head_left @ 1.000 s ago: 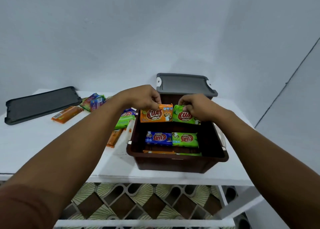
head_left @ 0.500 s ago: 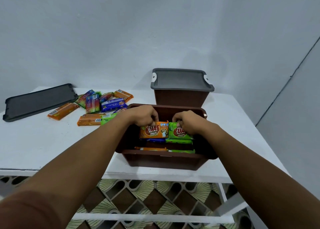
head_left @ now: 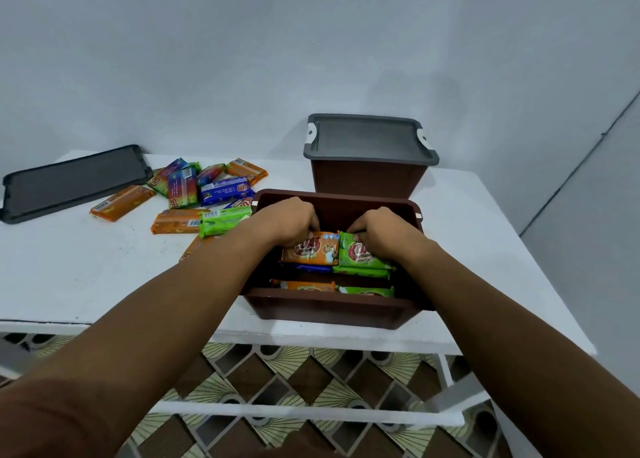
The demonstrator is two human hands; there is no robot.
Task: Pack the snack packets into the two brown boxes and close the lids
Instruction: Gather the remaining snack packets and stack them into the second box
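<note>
**Head view: both hands down in the box, one packet each**

The white table (head_left: 86,277) sat in a corner, with plain pale walls (head_left: 242,59) behind it and to the right. A brown-and-cream patterned floor (head_left: 277,388) showed through the frame underneath. The open brown box (head_left: 329,314) stood near the front edge. Right behind it was the far box (head_left: 367,180), with its grey lid (head_left: 367,142) already on. A loose lid (head_left: 72,180), also grey, lay flat at the far left of the table. A pile (head_left: 204,194) of orange, blue, green and rainbow-coloured packets was spread between that and the open box.

The left hand (head_left: 287,222) had its fingers curled over the top edge of an orange packet (head_left: 317,253). The right hand (head_left: 381,231) gripped a green packet (head_left: 360,260) the same way. Both packets were side by side inside the box, resting on a blue packet (head_left: 308,268) and another green one. Two more, orange and green, sat along the near wall.

A second earlier, both packets were held up above the rim, with the blue and green ones in plain view below. By this frame they'd gone down onto that layer and mostly covered it. Half a second earlier looked almost the same as this. The pile and loose lid were laid out the same as then.
</note>
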